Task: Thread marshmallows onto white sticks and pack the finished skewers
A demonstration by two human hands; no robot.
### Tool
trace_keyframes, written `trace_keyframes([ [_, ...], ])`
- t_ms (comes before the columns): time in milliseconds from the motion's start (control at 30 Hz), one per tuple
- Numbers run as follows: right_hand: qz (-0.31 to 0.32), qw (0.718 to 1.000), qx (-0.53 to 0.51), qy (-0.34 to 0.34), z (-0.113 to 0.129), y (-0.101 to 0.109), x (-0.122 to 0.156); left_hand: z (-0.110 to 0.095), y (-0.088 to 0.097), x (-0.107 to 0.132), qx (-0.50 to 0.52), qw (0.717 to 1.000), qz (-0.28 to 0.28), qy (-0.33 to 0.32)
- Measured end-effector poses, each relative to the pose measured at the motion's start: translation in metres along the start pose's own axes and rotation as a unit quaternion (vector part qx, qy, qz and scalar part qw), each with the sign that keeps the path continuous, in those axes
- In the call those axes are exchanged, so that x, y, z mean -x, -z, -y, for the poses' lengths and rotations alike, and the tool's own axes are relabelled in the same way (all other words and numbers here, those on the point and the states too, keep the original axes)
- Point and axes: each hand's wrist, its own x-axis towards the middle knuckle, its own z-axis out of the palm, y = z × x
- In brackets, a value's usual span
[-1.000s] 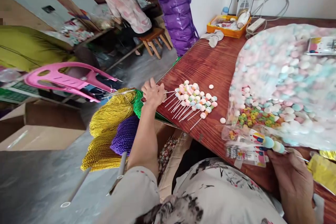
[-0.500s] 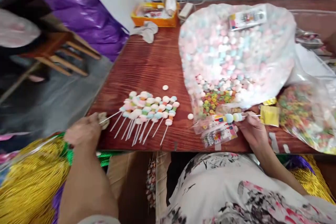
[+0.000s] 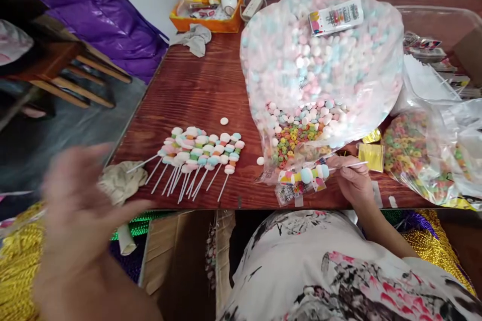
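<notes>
The right hand [image 3: 352,176] gripped a thin white stick threaded with rounded blue, white and pale-yellow candies [image 3: 307,175], positioned over the near side of the reddish-brown wooden table [image 3: 181,77]. The left hand [image 3: 83,210], blurred, was spread wide near a crumpled beige cloth [image 3: 122,180]. Similar pastel candy skewers [image 3: 203,151] lay grouped centre-left. Behind stood an orange plastic tray [image 3: 205,25]; left of the table, a shiny purple bundle [image 3: 113,30].

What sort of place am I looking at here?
Probably a small candy workshop: skewers of candy-like pieces lie together on the wooden table, with a big clear bag of pastel pieces and a bag of coloured rings nearby.
</notes>
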Motion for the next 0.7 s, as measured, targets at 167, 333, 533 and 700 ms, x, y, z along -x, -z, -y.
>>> trace_keyframes([
  [167,0.072,0.996,0.009,0.042,0.011,-0.014,0.002,-0.065,-0.089,-0.005,0.054,0.979,0.172,-0.099],
  [333,0.147,0.976,0.094,0.127,0.026,-0.008,0.001,-0.081,-0.15,-0.025,0.125,0.913,0.34,-0.187],
  [533,0.303,0.904,0.243,0.179,0.046,-0.004,-0.012,-0.075,-0.17,-0.014,0.153,0.917,0.341,-0.136],
  [700,0.234,0.932,0.227,0.159,0.038,-0.014,-0.016,-0.077,-0.178,-0.008,0.135,0.934,0.301,-0.135],
])
